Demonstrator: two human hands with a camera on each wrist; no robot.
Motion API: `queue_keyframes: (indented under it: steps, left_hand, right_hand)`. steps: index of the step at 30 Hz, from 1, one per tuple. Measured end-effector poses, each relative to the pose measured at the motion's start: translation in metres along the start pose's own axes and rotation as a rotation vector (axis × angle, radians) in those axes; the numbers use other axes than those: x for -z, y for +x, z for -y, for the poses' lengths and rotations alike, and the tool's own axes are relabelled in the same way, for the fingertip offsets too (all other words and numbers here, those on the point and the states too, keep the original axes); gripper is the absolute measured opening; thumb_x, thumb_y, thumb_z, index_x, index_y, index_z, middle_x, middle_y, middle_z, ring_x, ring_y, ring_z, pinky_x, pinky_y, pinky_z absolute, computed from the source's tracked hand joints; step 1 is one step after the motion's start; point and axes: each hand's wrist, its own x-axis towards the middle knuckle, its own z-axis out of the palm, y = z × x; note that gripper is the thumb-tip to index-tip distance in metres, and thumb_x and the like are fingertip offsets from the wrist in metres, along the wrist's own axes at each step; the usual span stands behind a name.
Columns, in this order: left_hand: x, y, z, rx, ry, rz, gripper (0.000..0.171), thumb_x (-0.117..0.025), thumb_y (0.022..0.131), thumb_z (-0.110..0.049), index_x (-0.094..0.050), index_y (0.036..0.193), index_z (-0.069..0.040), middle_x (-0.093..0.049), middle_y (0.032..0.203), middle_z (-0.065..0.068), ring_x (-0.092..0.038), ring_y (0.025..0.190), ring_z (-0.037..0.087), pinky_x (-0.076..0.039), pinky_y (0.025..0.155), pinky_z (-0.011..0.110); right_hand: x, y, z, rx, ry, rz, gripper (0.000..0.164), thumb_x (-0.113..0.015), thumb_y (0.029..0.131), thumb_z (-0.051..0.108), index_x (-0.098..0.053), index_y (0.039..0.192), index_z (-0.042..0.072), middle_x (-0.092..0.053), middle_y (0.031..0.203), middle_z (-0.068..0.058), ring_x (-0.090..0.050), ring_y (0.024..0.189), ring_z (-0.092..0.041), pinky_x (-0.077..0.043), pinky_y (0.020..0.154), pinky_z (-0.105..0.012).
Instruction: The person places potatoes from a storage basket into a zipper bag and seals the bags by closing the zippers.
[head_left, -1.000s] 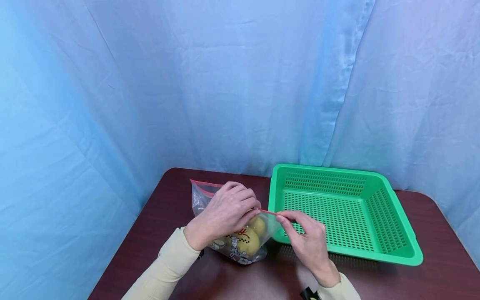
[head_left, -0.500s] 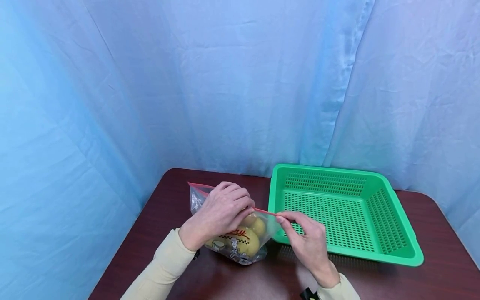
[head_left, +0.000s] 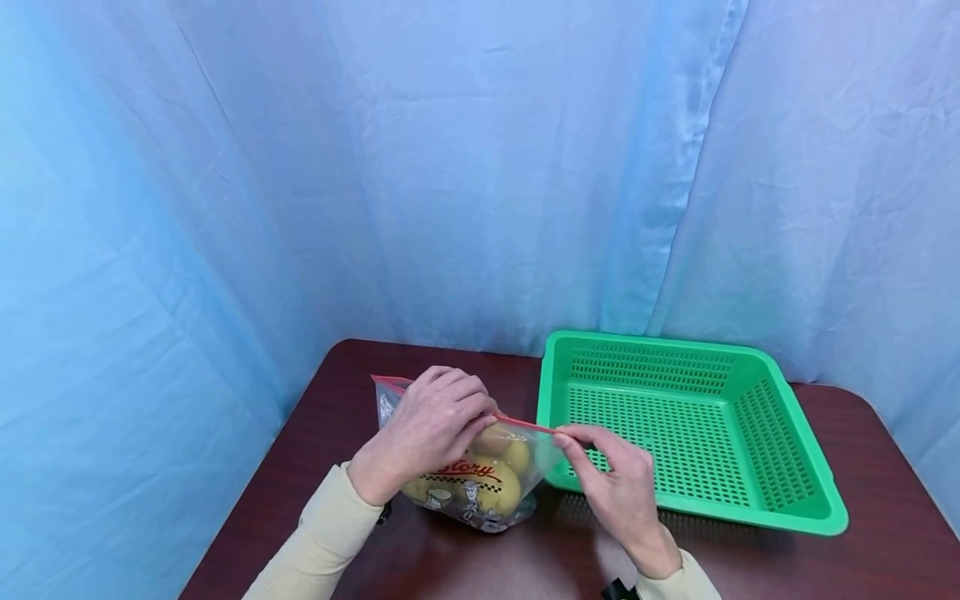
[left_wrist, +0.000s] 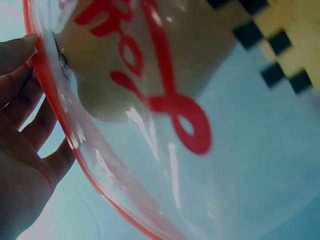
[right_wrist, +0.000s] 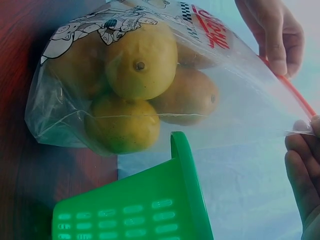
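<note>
A clear zip bag (head_left: 450, 490) with a red zip strip and red lettering stands on the table, holding several round yellow fruits (right_wrist: 141, 60). My left hand (head_left: 435, 421) pinches the red strip near its middle, between thumb and fingers; in the left wrist view the fingers (left_wrist: 30, 95) lie behind the strip. My right hand (head_left: 611, 475) pinches the strip's right corner between thumb and forefinger. Between the two hands the strip is pulled taut. Left of my left hand, the bag's far corner sticks up, and part of the mouth is hidden behind that hand.
A green slotted plastic basket (head_left: 780, 417) stands to the right of the bag, its left rim close to my right hand. The dark red-brown table (head_left: 300, 500) runs to a light blue curtain (head_left: 480, 167) at the back.
My left hand has slid leftward along the red strip, away from the right hand, showing more of the strip and lettering. My right hand has kept its pinch at the corner.
</note>
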Motion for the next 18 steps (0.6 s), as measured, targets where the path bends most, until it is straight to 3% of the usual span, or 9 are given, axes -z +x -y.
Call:
queue_keyframes:
  steps: [18]
  left_hand:
    - [0.002, -0.0106, 0.0055, 0.032, 0.006, -0.031, 0.007, -0.073, 0.098, -0.023, -0.075, 0.094, -0.018, -0.068, 0.092, -0.006, -0.064, 0.092, 0.017, -0.052, 0.09, 0.04]
  right_hand:
    - [0.0004, -0.0005, -0.0015, -0.003, 0.007, -0.013, 0.011, -0.083, 0.088, 0.01, -0.078, 0.098, 0.01, -0.076, 0.086, -0.002, -0.069, 0.073, -0.01, -0.054, 0.068, -0.016]
